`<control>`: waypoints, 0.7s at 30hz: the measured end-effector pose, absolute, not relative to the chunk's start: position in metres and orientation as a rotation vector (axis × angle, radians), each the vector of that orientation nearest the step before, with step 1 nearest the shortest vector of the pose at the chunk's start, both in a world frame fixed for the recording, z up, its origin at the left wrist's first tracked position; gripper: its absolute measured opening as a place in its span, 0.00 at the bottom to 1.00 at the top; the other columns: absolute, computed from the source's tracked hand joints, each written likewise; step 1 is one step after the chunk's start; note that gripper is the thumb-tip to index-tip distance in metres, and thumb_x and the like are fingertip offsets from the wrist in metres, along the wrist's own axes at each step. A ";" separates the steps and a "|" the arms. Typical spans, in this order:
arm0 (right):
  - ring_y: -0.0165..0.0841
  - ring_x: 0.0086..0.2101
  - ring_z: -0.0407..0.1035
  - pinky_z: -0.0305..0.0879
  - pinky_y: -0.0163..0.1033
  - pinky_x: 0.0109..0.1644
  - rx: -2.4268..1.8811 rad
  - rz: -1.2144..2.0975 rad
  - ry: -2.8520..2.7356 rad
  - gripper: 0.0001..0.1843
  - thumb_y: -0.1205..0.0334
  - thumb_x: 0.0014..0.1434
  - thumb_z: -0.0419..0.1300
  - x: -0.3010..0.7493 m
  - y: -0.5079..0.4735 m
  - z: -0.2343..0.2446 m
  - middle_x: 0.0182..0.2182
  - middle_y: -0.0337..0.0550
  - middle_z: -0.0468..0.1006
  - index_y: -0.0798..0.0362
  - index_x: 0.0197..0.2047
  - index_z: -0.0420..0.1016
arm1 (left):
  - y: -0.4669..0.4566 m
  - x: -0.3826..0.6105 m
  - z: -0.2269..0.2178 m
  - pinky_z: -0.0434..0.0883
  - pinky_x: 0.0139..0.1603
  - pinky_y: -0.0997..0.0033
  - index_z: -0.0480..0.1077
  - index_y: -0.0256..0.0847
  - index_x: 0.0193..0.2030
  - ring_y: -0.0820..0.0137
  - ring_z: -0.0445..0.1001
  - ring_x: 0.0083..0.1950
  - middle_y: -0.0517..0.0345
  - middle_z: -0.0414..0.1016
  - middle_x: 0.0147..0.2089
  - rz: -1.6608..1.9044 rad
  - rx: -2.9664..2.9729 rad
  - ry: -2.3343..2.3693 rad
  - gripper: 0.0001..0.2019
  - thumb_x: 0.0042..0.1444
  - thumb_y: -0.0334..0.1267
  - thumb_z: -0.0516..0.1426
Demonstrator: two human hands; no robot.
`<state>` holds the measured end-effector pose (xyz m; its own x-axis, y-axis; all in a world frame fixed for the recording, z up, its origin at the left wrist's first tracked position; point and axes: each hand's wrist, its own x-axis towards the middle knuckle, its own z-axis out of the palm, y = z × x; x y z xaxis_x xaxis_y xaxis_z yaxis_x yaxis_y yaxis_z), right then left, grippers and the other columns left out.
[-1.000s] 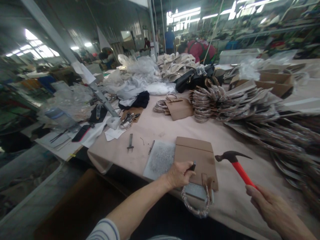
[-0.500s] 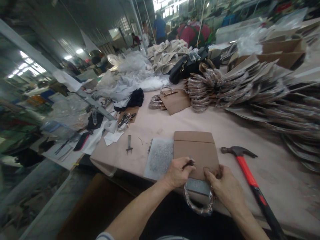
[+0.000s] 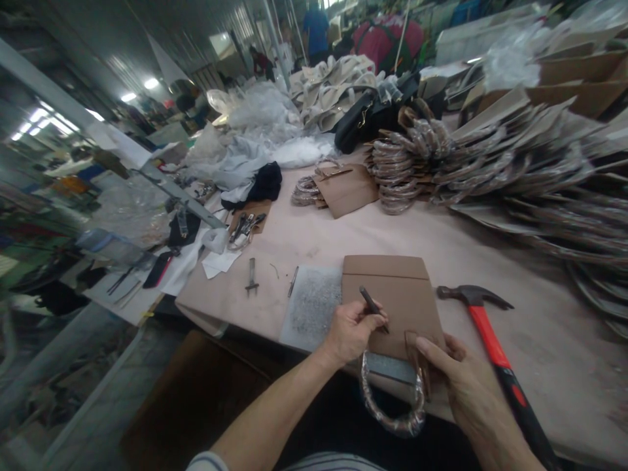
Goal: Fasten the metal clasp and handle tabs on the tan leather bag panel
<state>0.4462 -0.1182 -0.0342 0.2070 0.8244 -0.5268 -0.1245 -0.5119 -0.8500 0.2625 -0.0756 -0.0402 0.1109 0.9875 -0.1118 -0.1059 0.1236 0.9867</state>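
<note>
A flat brown bag panel (image 3: 392,288) lies at the table's near edge, partly on a grey pad (image 3: 311,306). Its wrapped round handle (image 3: 390,405) hangs over the edge. My left hand (image 3: 350,330) is closed on a thin dark punch tool (image 3: 371,305), its tip on the panel. My right hand (image 3: 454,373) pinches the brown strap tab (image 3: 417,356) where the handle joins the panel. A hammer with a red handle (image 3: 483,327) lies on the table just right of the panel, free of either hand.
Stacks of brown panels with wrapped handles (image 3: 490,170) crowd the right and back. A second panel (image 3: 348,190), small metal tools (image 3: 252,275), scissors (image 3: 248,229), black and white cloth and plastic bags lie further back. People work in the distance.
My right hand has set the hammer down on the table and come over to the strap tab. My left hand has tilted the punch tool up on the panel.
</note>
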 end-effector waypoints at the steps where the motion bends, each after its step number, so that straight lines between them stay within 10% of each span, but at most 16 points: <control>1: 0.41 0.30 0.73 0.67 0.41 0.28 -1.597 1.496 -0.619 0.40 0.39 0.35 0.73 0.448 -0.120 -0.033 0.36 0.52 0.82 0.58 0.46 0.77 | -0.075 0.262 -0.042 0.79 0.44 0.67 0.76 0.35 0.39 0.66 0.81 0.38 0.51 0.82 0.36 1.107 1.047 1.085 0.11 0.52 0.39 0.66; 6: 0.37 0.28 0.72 0.67 0.36 0.26 -1.680 1.481 -0.542 0.33 0.45 0.28 0.78 0.449 -0.124 -0.022 0.30 0.48 0.82 0.56 0.35 0.78 | -0.072 0.258 -0.044 0.80 0.43 0.64 0.75 0.33 0.39 0.65 0.81 0.36 0.49 0.82 0.35 1.105 0.911 0.986 0.19 0.46 0.44 0.71; 14: 0.44 0.43 0.78 0.78 0.44 0.42 -1.249 1.736 -0.413 0.39 0.53 0.42 0.77 0.435 -0.125 -0.007 0.48 0.46 0.82 0.49 0.57 0.73 | -0.068 0.252 -0.044 0.78 0.43 0.66 0.74 0.34 0.40 0.66 0.81 0.36 0.49 0.83 0.35 1.152 0.847 0.922 0.24 0.45 0.50 0.72; 21: 0.39 0.34 0.77 0.79 0.40 0.38 -1.361 1.791 -0.284 0.32 0.62 0.27 0.81 0.430 -0.124 -0.013 0.37 0.44 0.83 0.54 0.40 0.79 | -0.072 0.250 -0.037 0.78 0.43 0.65 0.74 0.33 0.38 0.66 0.81 0.36 0.48 0.83 0.34 1.118 0.866 0.931 0.24 0.44 0.50 0.72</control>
<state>0.4303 -0.1241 -0.0135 -0.0499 0.7292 -0.6824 -0.4823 -0.6159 -0.6229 0.2499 -0.0721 -0.0365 0.1717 0.9709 -0.1669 -0.3399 0.2174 0.9150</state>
